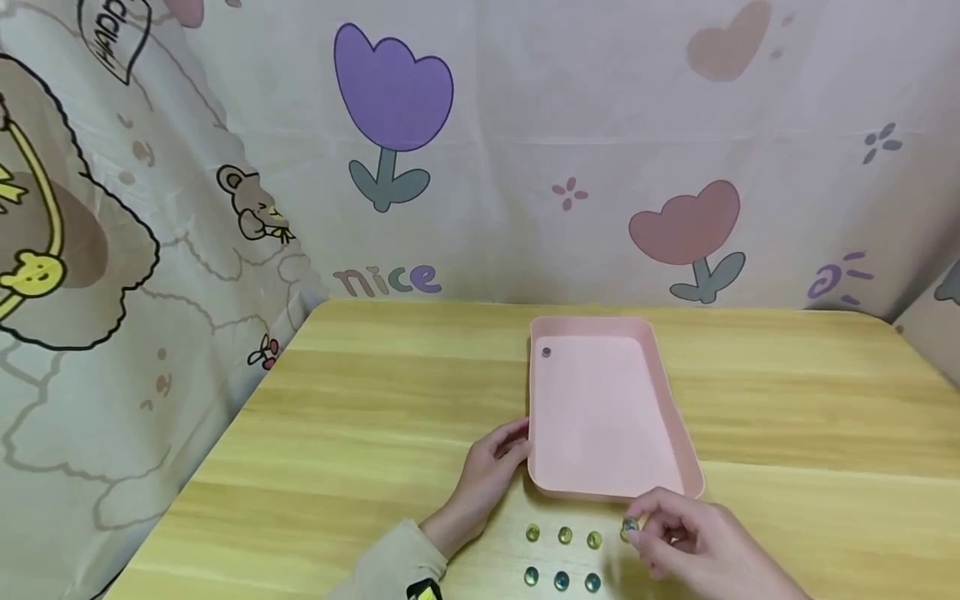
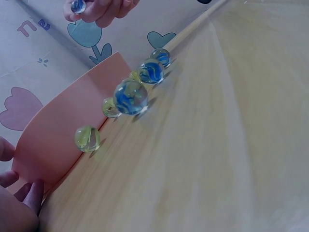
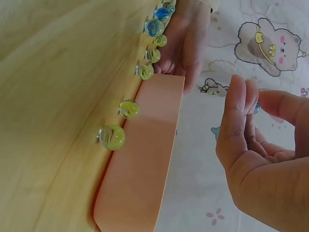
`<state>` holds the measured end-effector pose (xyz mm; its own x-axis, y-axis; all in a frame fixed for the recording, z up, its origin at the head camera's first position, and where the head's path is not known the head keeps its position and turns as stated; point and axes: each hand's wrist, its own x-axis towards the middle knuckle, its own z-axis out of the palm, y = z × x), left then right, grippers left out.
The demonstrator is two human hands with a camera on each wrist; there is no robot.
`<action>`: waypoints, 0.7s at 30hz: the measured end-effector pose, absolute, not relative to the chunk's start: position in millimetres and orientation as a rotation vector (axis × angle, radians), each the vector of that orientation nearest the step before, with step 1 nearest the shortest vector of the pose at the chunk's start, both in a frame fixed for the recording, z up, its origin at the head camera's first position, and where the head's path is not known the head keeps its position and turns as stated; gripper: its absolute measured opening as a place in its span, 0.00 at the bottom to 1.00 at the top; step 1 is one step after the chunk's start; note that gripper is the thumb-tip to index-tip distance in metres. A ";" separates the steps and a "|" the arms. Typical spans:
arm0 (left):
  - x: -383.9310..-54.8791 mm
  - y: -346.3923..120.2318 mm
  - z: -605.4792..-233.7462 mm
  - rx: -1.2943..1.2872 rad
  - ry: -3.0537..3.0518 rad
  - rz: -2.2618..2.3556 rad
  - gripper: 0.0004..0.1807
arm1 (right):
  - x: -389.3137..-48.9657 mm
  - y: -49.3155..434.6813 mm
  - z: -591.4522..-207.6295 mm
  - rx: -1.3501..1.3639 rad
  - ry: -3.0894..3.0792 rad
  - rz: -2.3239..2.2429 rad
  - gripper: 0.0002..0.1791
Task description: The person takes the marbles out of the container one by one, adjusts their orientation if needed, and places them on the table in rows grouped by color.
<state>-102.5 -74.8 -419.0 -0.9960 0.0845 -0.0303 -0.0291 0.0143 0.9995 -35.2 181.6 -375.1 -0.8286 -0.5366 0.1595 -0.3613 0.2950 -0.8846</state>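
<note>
My right hand (image 1: 701, 533) pinches a clear marble with a blue swirl (image 2: 78, 6) between thumb and fingertips, raised just off the tray's front edge. My left hand (image 1: 483, 479) rests against the outer left side of a pink tray (image 1: 585, 490), its fingers (image 2: 34, 195) touching the wall. A row of yellow-swirled marbles (image 3: 111, 137) lies on the table before the tray; in the head view my right hand covers part of that row. Nearer to me is a row of blue-swirled marbles (image 1: 561, 581). One small dark marble (image 1: 546, 352) sits in the tray's far left corner.
The wooden table (image 1: 375, 392) extends to both sides of the tray. Behind it hangs a pale cloth (image 1: 510, 125) printed with flowers and bears, which also runs along the left side.
</note>
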 end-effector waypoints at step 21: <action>-104.2 -73.8 -422.1 0.064 2.190 2.149 0.22 | -22.8 181.6 -407.6 -0.903 2.285 -1.604 0.08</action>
<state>-104.2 -73.8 -422.1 -0.9965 0.0807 -0.0229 -0.0214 0.0197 0.9996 -22.8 181.6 -407.6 -0.7911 -0.5868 0.1727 -0.3620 0.2216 -0.9055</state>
